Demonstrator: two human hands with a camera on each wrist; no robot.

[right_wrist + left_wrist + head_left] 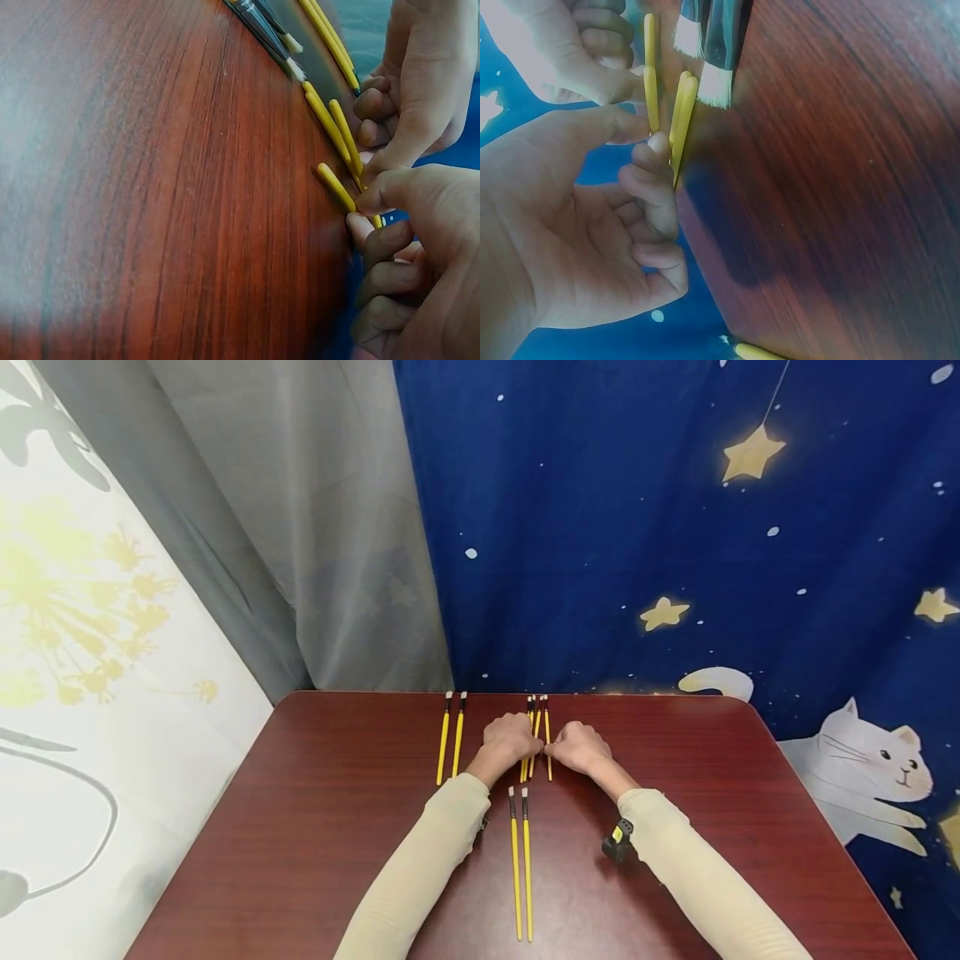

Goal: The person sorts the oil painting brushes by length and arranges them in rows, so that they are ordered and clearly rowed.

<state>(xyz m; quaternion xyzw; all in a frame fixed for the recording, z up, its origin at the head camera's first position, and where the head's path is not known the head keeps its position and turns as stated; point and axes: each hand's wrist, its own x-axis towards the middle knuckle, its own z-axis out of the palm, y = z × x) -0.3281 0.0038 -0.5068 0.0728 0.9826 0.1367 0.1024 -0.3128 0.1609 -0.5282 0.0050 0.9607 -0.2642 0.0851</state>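
Near the table's far edge my left hand point(512, 737) pinches a slim yellow-handled paintbrush point(652, 97) between thumb and forefinger. Close on its right, my right hand point(579, 747) holds another yellow paintbrush point(337, 186) in a thumb-and-finger pinch. The fingertips of both hands almost meet in the head view. Two more paintbrushes point(682, 112) lie right beside the left fingers, their middles partly hidden by that hand in the head view. All these brushes point their pale bristles toward the far edge.
To the left, two paintbrushes point(444, 747) lie side by side on the reddish-brown table point(315, 843). Another pair of paintbrushes point(527, 868) lies nearer the front, between the forearms. Behind the table hang a grey curtain point(367, 543) and a blue star-patterned curtain point(570, 527).
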